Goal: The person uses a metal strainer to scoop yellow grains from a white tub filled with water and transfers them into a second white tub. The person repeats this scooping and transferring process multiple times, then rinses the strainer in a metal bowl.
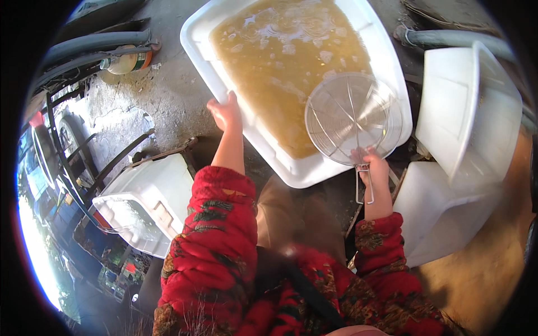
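Observation:
A large white plastic tub [290, 176] holds cloudy yellow-brown liquid [277, 75] with foam and bubbles on its surface. My left hand [227, 114] is at the tub's left outer edge, with thumb and fingers apart and nothing visible between them. In my right hand [374, 166] is a round wire-mesh strainer [352, 117], gripped where its looped metal handle meets the rim. The strainer overlaps the tub's near right corner, its crossed wires facing me. I see no solid load in its mesh; whether it touches the liquid is unclear.
White plastic tubs [445, 105] lie on their sides at the right. Another white bin [143, 206] is tipped at the left, near metal framing [63, 143]. A plastic bottle [126, 61] lies by a grey pipe [96, 40] on the concrete floor [168, 84].

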`<state>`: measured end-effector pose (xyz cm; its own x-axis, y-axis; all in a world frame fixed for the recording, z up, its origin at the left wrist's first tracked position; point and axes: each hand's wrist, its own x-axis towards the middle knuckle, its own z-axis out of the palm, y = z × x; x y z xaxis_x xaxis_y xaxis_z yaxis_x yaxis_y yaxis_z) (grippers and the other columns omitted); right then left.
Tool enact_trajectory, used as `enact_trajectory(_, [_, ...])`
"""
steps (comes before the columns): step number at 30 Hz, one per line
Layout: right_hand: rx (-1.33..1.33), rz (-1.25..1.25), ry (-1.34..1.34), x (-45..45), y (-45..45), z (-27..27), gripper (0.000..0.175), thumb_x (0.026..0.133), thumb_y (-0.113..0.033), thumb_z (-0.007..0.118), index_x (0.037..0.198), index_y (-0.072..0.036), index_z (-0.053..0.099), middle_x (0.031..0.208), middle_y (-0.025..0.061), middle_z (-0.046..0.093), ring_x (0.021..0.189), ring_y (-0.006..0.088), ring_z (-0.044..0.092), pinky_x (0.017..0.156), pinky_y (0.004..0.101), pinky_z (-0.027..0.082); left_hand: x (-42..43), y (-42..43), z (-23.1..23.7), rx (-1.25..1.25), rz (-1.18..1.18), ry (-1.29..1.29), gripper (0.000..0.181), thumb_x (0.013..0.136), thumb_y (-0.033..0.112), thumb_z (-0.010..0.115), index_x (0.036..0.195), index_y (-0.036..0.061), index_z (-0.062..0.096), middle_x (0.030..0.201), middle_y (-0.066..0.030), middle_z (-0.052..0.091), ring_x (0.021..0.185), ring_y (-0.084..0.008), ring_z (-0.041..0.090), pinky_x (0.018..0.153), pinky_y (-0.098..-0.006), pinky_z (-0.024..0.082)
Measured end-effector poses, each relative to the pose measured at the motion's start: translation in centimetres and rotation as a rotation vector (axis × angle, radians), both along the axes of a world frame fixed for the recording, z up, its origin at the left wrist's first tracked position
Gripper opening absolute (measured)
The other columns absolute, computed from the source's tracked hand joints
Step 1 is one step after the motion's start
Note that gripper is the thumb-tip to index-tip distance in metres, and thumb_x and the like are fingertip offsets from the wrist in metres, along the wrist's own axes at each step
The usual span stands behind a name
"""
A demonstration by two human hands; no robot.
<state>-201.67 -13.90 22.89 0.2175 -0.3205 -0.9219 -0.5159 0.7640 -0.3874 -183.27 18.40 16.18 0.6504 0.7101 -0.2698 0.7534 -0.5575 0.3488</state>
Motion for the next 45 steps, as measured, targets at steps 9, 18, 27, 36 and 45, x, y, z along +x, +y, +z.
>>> enact_trajectory(9, [-0.222,0.295,0.161,11.5,2.2,-15.6,0.02,0.074,-0.003,0.05,0.094,-0.002,0.053,0.085,0.0086,0.052,0.073,0.0234,0.057,0.053,0.0315,0.048,2.1,-0.3,-0.3,0.034,-0.008,0.086,0.037,0.081,0.03,0.058,0.101,0.0002,0.047,0.095,-0.019,0.062,0.09,-0.0363,0.059,0.078,-0.0436,0.045])
enact_trajectory(18, [-1.165,0.907,-0.225,12.8,1.0,-7.3,0.041,0.076,0.004,0.052,0.118,0.003,0.05,0.103,0.0171,0.06,0.094,0.029,0.059,0.081,0.0342,0.046,2.5,-1.1,0.6,0.056,0.035,0.179,0.038,0.081,0.03,0.058,0.103,0.0017,0.045,0.101,-0.0155,0.06,0.094,-0.0341,0.058,0.081,-0.0419,0.046])
enact_trajectory(27, [-0.146,0.226,0.152,8.2,1.0,-13.9,0.035,0.069,0.002,0.053,0.104,0.0,0.056,0.089,0.0095,0.06,0.067,0.0178,0.058,0.051,0.0292,0.045,2.2,-0.8,0.0,0.078,0.006,0.125,0.037,0.081,0.028,0.059,0.102,0.002,0.044,0.102,-0.0156,0.057,0.092,-0.0346,0.058,0.078,-0.0429,0.046])
enact_trajectory(36, [-1.192,0.886,-0.319,12.2,1.3,-9.7,0.036,0.079,0.0,0.054,0.114,-0.003,0.055,0.095,0.0141,0.063,0.075,0.0201,0.059,0.069,0.0294,0.046,2.1,-1.2,-0.1,0.131,-0.001,0.123,0.036,0.08,0.029,0.059,0.1,0.0029,0.045,0.101,-0.0144,0.058,0.092,-0.0337,0.058,0.078,-0.0432,0.047])
enact_trajectory(45, [-0.271,0.154,0.096,0.3,1.7,-11.6,0.046,0.068,0.003,0.049,0.114,-0.003,0.057,0.096,0.0079,0.061,0.072,0.0159,0.061,0.049,0.0259,0.044,2.2,-1.3,0.2,0.107,0.009,0.142,0.036,0.08,0.027,0.059,0.102,0.0026,0.044,0.103,-0.0131,0.056,0.095,-0.033,0.057,0.079,-0.0424,0.047])
